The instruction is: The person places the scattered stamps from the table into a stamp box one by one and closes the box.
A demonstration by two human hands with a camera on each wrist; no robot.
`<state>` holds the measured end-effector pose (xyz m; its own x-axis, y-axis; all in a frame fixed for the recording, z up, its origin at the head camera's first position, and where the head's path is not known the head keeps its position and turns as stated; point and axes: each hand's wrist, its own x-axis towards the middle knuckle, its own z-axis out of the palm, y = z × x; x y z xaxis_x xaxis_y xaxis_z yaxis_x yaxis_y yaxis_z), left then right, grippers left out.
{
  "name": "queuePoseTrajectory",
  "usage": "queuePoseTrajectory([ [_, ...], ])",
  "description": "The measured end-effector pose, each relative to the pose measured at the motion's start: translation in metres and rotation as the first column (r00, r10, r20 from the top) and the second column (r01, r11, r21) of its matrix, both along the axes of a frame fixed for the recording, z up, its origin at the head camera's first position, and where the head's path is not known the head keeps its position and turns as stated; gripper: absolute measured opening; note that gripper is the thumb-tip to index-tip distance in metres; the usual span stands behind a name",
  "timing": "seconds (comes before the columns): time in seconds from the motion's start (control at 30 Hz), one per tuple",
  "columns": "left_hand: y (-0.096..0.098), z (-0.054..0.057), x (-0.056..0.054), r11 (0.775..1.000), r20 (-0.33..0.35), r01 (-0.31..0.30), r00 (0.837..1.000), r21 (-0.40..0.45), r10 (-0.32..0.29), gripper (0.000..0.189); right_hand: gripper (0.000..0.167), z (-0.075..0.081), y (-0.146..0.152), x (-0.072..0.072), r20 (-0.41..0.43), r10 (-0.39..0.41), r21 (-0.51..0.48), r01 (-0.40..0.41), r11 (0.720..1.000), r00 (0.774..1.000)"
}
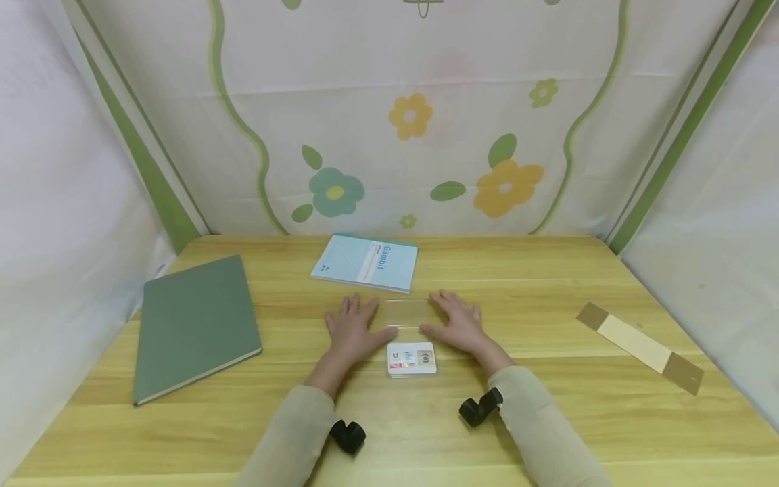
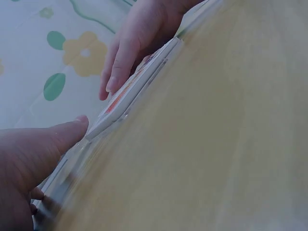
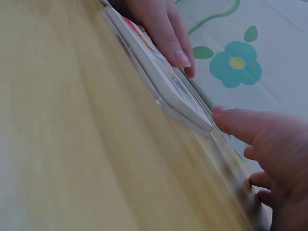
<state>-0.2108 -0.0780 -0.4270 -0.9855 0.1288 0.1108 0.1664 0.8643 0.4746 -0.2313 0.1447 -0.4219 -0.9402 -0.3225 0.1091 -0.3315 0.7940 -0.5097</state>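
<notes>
Both hands lie palm down on the wooden table with fingers spread, one at each side of a clear plastic cover (image 1: 406,313). My left hand (image 1: 356,331) is at its left end, the thumb near its front corner. At the right end is my right hand (image 1: 458,326), its thumb pointing inward. Whether the thumbs touch the cover, I cannot tell. Just in front, between the wrists, sits a flat white case (image 1: 402,365) with printed labels. In the right wrist view this white case (image 3: 144,62) has a clear plastic layer under it. Neither hand grips anything.
A pale blue notepad (image 1: 365,262) marked "Gambit" lies behind the hands. A large green hardcover notebook (image 1: 197,328) is at the left. On the right lies a brown and cream strip (image 1: 635,343). Fabric walls with printed flowers (image 1: 508,189) stand around the table.
</notes>
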Motion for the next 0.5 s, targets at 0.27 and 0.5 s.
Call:
queuePoseTrajectory([
  [0.27, 0.0066, -0.0001, -0.0017, 0.996, 0.012, -0.019, 1.0, -0.087, 0.02, 0.075, 0.076, -0.0036, -0.0033, -0.0013, -0.033, -0.014, 0.118, 0.018, 0.993, 0.999],
  [0.5, 0.0077, -0.0022, -0.0021, 0.992, 0.034, -0.027, 0.999, -0.126, 0.032, 0.069, 0.069, -0.0069, -0.0052, -0.0029, -0.053, -0.019, 0.133, 0.026, 0.991, 0.998],
])
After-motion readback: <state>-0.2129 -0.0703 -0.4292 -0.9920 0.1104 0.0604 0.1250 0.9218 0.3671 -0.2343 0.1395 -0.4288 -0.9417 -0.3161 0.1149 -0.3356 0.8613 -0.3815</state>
